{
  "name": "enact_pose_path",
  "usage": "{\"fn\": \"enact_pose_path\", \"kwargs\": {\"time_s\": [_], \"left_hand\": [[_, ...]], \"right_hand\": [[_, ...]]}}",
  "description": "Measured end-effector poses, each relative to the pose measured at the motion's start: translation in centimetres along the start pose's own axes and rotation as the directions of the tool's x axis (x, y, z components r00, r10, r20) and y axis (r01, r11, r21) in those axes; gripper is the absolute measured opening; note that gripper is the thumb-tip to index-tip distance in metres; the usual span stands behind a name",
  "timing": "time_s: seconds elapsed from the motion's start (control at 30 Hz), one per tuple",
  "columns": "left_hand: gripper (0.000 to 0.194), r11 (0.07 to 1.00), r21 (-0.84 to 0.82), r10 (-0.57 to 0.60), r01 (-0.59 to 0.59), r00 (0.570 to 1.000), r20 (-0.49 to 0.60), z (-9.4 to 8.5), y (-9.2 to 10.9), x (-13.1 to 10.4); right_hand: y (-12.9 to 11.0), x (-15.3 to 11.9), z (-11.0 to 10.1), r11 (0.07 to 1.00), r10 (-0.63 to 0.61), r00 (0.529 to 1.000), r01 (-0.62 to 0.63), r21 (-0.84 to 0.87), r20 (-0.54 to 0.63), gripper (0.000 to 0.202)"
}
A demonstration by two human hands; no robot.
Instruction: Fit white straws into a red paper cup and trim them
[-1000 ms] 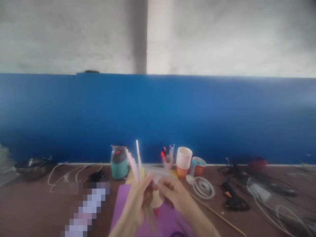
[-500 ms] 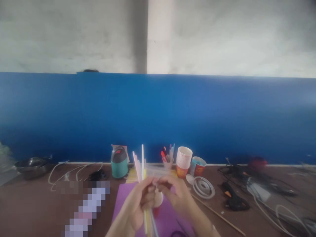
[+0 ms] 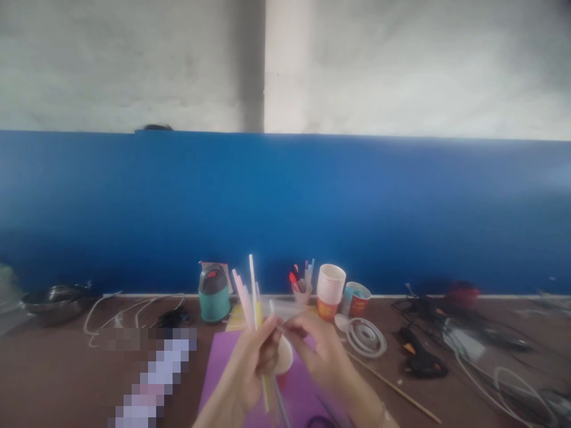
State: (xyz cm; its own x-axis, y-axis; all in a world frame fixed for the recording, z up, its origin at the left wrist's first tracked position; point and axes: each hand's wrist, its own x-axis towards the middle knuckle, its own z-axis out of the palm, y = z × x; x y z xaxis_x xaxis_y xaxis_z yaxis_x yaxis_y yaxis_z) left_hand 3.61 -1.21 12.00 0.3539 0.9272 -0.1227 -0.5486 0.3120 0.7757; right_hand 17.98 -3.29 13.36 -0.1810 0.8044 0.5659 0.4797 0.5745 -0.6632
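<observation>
A bundle of pale straws (image 3: 242, 292), pink, white and yellow, stands up out of my left hand (image 3: 261, 353), whose fingers are wrapped round it. The lower ends stick out below the palm. My right hand (image 3: 312, 342) meets the left at the fingertips, thumb and forefinger pinched together; what they hold is too small and blurred to name. Just behind and between the hands is a paper cup (image 3: 284, 355), partly hidden, over a purple sheet (image 3: 218, 362). Scissors handles (image 3: 321, 421) show at the bottom edge.
Along the back stand a teal bottle (image 3: 215, 302), a pen cup (image 3: 302, 292), stacked paper cups (image 3: 331, 291) and another cup (image 3: 357, 299). To the right are a tape coil (image 3: 366, 337), a thin stick (image 3: 395, 387), a glue gun (image 3: 422, 356) and cables. A metal bowl (image 3: 57, 302) sits far left.
The straws in my left hand have tilted a little to the left, and one more pale straw tip shows above the fingers. Both hands remain together; the whole view has shifted slightly.
</observation>
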Motion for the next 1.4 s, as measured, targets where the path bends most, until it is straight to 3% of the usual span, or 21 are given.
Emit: {"fn": "enact_pose_path", "kwargs": {"time_s": [0.1,0.2,0.27,0.33,0.43,0.57,0.93,1.03,1.17,1.27,1.4], "left_hand": [[0.032,0.989,-0.043,-0.139,0.144,0.985,0.098,-0.3,0.4,0.1],[0.028,0.945,-0.083,-0.293,0.315,0.933,0.211,-0.6,0.8,0.2],[0.026,0.927,-0.095,-0.332,0.362,0.913,0.237,-0.7,1.1,0.3],[0.023,0.946,-0.108,-0.282,0.304,0.942,0.182,-0.6,1.3,0.4],[0.024,0.990,-0.108,-0.089,0.089,0.996,0.003,-0.5,1.6,0.4],[0.029,0.991,-0.094,0.083,-0.100,0.983,-0.164,-0.8,1.8,0.6],[0.036,0.997,0.021,0.080,-0.079,0.996,-0.046,0.3,-0.1,0.3],[0.036,0.996,0.088,-0.025,0.023,1.000,0.020,0.4,-0.4,0.1],[0.035,0.955,0.210,-0.227,0.209,0.972,0.064,0.1,-0.3,-0.3],[0.033,0.931,0.254,-0.299,0.264,0.948,0.110,-0.1,-0.4,-0.6],[0.026,0.877,0.319,-0.423,0.359,0.891,0.161,-0.2,-0.8,-0.8]], "right_hand": [[0.0,0.0,-0.5,0.972,-0.184,0.982,0.187,-0.145,0.035,0.018],[0.1,-0.1,-0.7,0.910,-0.328,0.944,0.328,-0.254,0.043,0.017],[0.3,-0.1,-0.8,0.874,-0.391,0.920,0.382,-0.299,0.032,0.017],[0.6,0.0,-0.7,0.849,-0.422,0.907,0.393,-0.354,-0.003,0.017],[1.4,0.1,-0.7,0.826,-0.422,0.903,0.345,-0.447,-0.084,0.017],[2.2,0.1,-0.7,0.809,-0.411,0.893,0.262,-0.527,-0.186,0.015],[1.3,0.1,-0.3,0.830,-0.357,0.918,0.226,-0.510,-0.175,0.016],[1.1,0.1,-0.1,0.833,-0.385,0.917,0.295,-0.469,-0.107,0.019],[1.3,0.1,-0.5,0.780,-0.474,0.878,0.386,-0.493,-0.063,0.019],[1.7,0.2,-0.8,0.757,-0.441,0.896,0.342,-0.557,-0.049,0.022],[2.1,0.1,-0.8,0.802,-0.316,0.947,0.238,-0.547,-0.051,0.029]]}}
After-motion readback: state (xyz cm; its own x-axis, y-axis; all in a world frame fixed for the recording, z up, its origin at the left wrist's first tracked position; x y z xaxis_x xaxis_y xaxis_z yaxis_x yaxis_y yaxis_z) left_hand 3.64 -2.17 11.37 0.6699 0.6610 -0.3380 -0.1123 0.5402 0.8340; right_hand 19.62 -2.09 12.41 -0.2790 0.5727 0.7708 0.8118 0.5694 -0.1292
